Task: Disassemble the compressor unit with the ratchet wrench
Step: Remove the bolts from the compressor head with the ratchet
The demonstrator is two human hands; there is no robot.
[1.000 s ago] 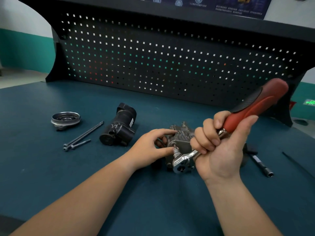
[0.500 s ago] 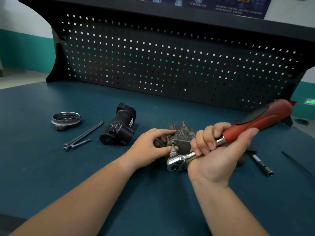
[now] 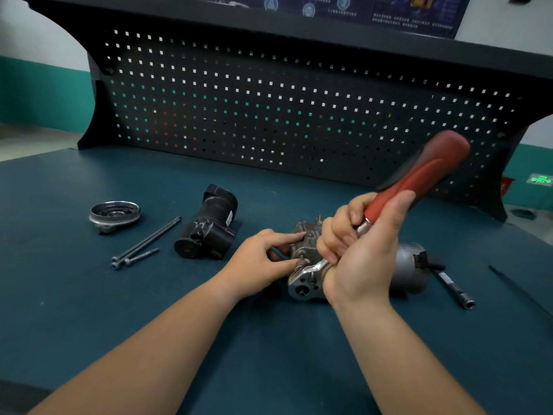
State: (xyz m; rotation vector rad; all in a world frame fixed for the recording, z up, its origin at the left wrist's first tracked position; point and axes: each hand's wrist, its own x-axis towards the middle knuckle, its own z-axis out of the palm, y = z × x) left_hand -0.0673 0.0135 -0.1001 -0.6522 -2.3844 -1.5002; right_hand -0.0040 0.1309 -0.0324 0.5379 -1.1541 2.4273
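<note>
At the teal tabletop's (image 3: 89,324) middle, right fingers (image 3: 333,242) wrap one red-handled chrome ratchet wrench (image 3: 419,175), left fingers (image 3: 282,238) pinch one grey cast-metal compressor unit (image 3: 411,265); three slim dark bolts (image 3: 149,239) lie apart.

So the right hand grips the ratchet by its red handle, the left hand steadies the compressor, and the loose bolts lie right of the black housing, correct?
Not quite: the head view shows the loose bolts lying left of the black housing, not right. The rest holds: the right hand grips the ratchet by its red handle, and the left hand steadies the compressor.
</note>
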